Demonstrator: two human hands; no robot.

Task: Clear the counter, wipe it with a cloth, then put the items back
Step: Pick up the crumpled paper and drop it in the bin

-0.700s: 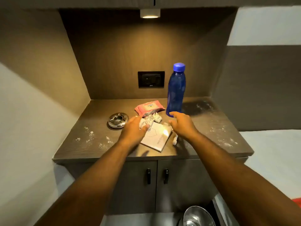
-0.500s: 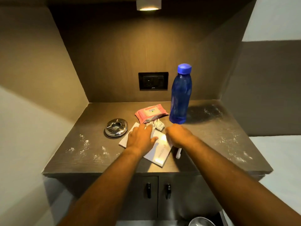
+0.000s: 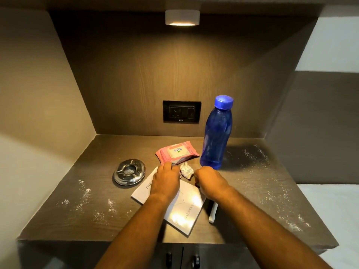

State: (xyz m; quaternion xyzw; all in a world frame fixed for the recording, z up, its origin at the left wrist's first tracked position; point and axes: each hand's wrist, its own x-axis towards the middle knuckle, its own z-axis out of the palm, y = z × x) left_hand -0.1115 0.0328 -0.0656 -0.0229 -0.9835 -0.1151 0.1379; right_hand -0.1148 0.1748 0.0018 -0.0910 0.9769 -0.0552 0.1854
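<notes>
left hand lies flat and open on the book on the dusty counter; right hand curls by the crumpled paper, grip unclear; bottle stands behind

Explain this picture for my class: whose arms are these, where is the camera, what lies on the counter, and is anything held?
There is no machine here. A person wears a camera on the head, looking forward and down, so the arms reaching in from below are their own. The left hand rests flat on a white booklet. The right hand is curled at the booklet's edge, above a white pen; whether it grips anything cannot be seen. Also on the counter: a metal ashtray, a pink wipes pack, a crumpled paper ball and an upright blue bottle. White specks dot the counter.
</notes>
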